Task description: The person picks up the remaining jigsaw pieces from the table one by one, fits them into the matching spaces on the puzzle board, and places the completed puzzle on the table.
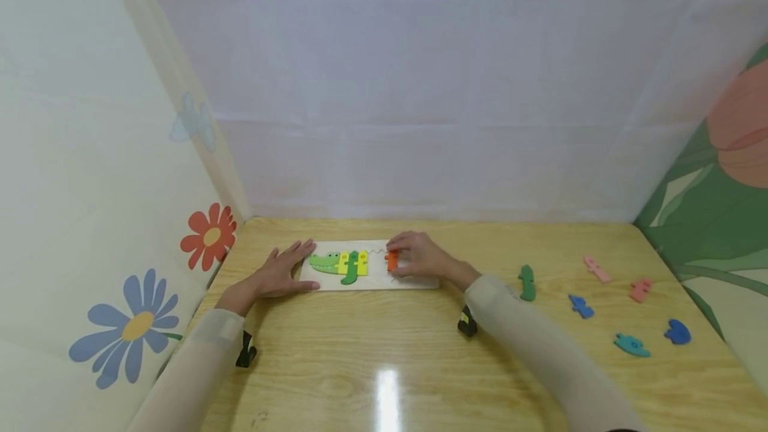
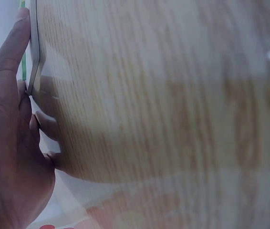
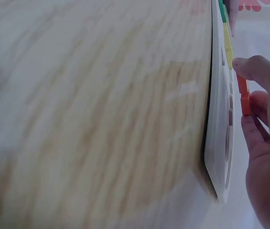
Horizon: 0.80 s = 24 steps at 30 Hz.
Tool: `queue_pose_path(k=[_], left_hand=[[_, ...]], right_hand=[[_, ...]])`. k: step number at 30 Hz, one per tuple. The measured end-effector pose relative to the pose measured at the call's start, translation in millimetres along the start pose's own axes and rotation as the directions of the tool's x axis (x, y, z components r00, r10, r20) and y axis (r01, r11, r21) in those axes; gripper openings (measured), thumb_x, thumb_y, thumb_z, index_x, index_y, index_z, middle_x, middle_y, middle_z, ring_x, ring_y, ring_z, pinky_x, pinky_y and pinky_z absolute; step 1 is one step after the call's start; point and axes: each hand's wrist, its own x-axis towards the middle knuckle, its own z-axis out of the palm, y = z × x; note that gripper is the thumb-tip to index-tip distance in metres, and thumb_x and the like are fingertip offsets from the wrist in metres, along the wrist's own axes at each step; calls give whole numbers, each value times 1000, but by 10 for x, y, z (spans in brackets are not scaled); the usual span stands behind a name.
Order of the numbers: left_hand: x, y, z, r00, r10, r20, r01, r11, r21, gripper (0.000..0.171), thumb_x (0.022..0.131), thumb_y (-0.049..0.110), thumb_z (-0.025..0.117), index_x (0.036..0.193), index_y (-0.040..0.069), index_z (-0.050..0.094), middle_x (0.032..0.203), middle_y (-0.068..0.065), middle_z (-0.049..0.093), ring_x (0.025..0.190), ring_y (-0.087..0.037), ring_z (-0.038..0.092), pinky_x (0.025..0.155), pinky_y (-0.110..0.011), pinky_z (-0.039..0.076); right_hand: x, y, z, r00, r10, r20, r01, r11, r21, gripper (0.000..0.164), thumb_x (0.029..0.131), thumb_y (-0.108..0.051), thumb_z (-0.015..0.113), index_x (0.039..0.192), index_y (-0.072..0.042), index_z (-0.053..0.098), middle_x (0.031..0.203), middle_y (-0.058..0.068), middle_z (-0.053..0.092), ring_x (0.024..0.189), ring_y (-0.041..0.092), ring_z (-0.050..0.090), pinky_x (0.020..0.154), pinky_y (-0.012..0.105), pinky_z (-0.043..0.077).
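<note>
"Where's the orange piece (image 1: 393,260)?"

"At the right half of the white board (image 1: 375,279), pinched by the right hand (image 1: 425,255) between thumb and fingers."

"Heavy, do you think?"

"Light, I'd say, and stiff; maybe slightly slick, hardly fragile. Its outer edges are the place to take hold."

"And the left hand (image 1: 281,273)?"

"Spread, resting at the board's left end, beside the green crocodile head (image 1: 325,263)."

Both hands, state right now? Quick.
Left hand: open, fingers spread, resting at the left end of the crocodile puzzle board.
Right hand: closed, pinching the orange puzzle piece.
</note>
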Motion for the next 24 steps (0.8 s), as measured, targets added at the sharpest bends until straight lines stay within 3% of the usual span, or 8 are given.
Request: queue_pose_path(k=[11,24], left_hand=[[-3,11,-29,1000,-6,14,6,1000,1,104,93,57,76,167,4,27,175,-20,21,161,-48,12,122,-76,0],[-8,19,-23,1000,-3,22,3,1000,-5,105,93,58,76,167,3,26,175,-20,20,161,-48,12,122,-76,0]], right_hand=[[109,-80,64,999,-37,12,37,999,21,57,89,-30,88,135,1,70,138,15,68,130,32,62,113,51,47],[197,-182,149,1000,-14,24,13,999,43,55,90,-28,87,134,0,71,138,14,68,130,31,62,113,49,48]])
